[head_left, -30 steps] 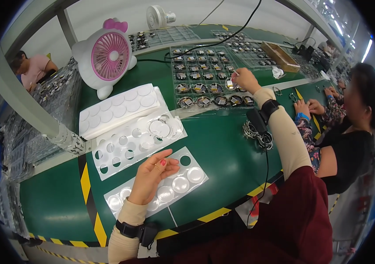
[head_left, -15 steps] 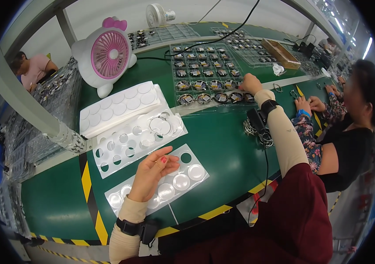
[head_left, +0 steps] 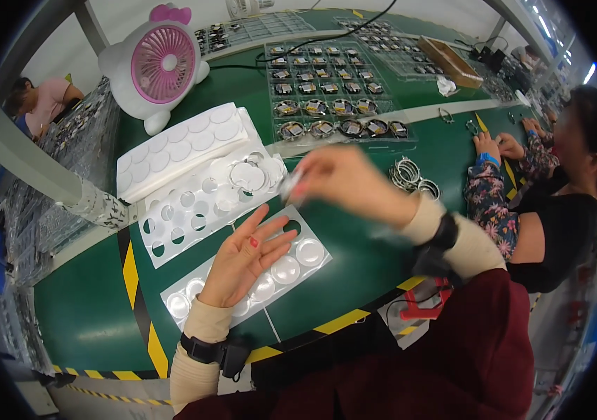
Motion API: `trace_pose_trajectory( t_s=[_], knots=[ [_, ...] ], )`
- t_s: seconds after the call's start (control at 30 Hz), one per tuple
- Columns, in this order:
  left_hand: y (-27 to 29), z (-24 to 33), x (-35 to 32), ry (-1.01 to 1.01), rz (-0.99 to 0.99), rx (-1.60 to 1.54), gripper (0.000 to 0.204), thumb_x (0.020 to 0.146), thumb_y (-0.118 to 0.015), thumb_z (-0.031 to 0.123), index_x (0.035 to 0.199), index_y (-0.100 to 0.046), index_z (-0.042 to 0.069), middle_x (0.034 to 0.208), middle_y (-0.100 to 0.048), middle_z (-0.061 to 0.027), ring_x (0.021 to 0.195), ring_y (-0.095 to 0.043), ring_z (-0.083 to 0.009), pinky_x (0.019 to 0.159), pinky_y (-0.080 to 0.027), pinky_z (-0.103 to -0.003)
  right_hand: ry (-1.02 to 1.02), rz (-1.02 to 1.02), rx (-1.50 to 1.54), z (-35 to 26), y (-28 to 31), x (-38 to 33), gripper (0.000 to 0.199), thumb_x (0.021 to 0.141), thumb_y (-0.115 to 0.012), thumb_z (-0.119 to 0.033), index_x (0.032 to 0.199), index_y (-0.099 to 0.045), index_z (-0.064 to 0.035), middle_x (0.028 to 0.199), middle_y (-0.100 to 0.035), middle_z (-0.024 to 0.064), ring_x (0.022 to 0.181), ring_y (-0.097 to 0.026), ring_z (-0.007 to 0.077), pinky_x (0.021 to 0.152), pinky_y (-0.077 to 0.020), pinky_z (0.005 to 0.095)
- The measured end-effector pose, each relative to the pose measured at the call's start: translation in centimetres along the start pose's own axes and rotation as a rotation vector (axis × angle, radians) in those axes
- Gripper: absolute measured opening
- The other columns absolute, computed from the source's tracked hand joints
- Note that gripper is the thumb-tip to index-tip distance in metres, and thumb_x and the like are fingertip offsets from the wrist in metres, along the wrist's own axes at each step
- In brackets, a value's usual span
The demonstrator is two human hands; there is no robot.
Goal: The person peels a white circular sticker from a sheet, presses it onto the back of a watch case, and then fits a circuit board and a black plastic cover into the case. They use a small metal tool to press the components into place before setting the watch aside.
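My right hand [head_left: 337, 183], smeared by motion, pinches a small round silvery piece [head_left: 289, 186], too blurred to name, above the sheets. Below and to its left, my left hand [head_left: 242, 260] is palm up with its fingers apart and holds nothing. Under that hand lies a white sheet of clear round stickers [head_left: 305, 233], with one dark hole near its far corner. Another sheet [head_left: 165, 245] with several punched holes and loose round discs lies behind it. Farther back, a clear tray [head_left: 295, 99] holds rows of round watch movements.
A stack of white disc sheets [head_left: 183, 143] lies at the left, by a white and pink fan [head_left: 165, 66]. Metal rings [head_left: 405, 172] are piled at the right. A wooden box [head_left: 450, 61] stands behind. A co-worker's hands [head_left: 498, 145] are at the right; a metal post [head_left: 95, 199] rises at left.
My right hand has moved from the tray's near right corner toward my left hand with the small round piece. My left hand's fingers have spread. The view has shifted slightly.
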State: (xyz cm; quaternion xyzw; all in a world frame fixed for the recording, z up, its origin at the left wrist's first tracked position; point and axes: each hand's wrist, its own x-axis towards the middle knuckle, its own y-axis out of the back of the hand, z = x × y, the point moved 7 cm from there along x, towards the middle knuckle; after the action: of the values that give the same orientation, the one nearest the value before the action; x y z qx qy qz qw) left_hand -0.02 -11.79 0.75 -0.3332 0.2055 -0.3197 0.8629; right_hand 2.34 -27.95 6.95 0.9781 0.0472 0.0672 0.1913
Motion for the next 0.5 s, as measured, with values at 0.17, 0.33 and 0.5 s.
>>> trace_pose_trajectory(
  t_s=[0.17,0.33,0.5],
  knots=[
    [-0.1,-0.6,0.0,0.108,0.063,0.100,0.038,0.090,-0.043,0.009,0.126,-0.036,-0.001,0.117,-0.049,-0.0173,0.101,-0.054,-0.0242,0.085,-0.047,-0.033,0.356,0.176,-0.465,-3.1,-1.9,-4.3,0.025,0.072,-0.066,-0.011,0.094,-0.060,-0.0032,0.085,-0.059,0.0084,0.067,-0.060,0.0180,0.059,-0.0477,0.0276],
    [2.6,-0.1,-0.1,0.059,0.187,-0.010,0.037,0.089,-0.044,0.010,0.124,-0.039,0.001,0.110,-0.054,-0.0161,0.079,-0.056,-0.0183,0.068,-0.049,-0.025,0.064,0.366,-1.093,-0.3,7.8,-7.2,0.024,0.069,-0.067,-0.016,0.089,-0.061,-0.0044,0.087,-0.055,0.0079,0.066,-0.058,0.0264,0.057,-0.0468,0.0338],
    [2.3,0.1,0.2,0.070,0.156,0.031,0.032,0.088,-0.044,0.011,0.119,-0.043,0.001,0.105,-0.057,-0.0161,0.063,-0.049,-0.0132,0.054,-0.042,-0.021,-0.100,0.288,-1.247,3.5,11.1,-9.6,0.019,0.071,-0.066,-0.017,0.082,-0.061,-0.0031,0.084,-0.054,0.0086,0.064,-0.057,0.0278,0.056,-0.0460,0.0368]
  ],
)
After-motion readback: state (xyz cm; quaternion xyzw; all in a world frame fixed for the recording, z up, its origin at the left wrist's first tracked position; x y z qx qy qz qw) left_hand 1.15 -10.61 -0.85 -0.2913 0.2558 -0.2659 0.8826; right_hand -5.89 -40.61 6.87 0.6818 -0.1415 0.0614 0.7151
